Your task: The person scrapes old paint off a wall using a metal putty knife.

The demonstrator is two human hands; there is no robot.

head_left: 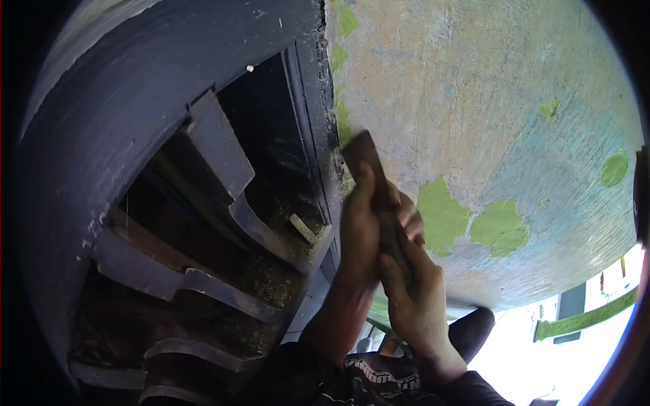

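A long flat-bladed scraper point(361, 152) slants up and to the left, its broad dark end at the edge where a worn wall point(433, 81) meets a dark frame point(326, 74). My left hand point(359, 227) is closed round its upper part, the thumb lying along the blade. Lower down, my right hand point(414, 284) wraps the handle. Whether the blade's tip touches the wall cannot be made out, as it is slightly blurred. Left-hand fingers partly hide the tool's middle.
Peeling green paint patches point(443, 216) mark the wall. On the left, a dark window opening holds curved grille slats point(223, 145). A small pale stick point(302, 229) lies on its dusty ledge. Bright daylight and a green curved bar point(586, 318) show at lower right.
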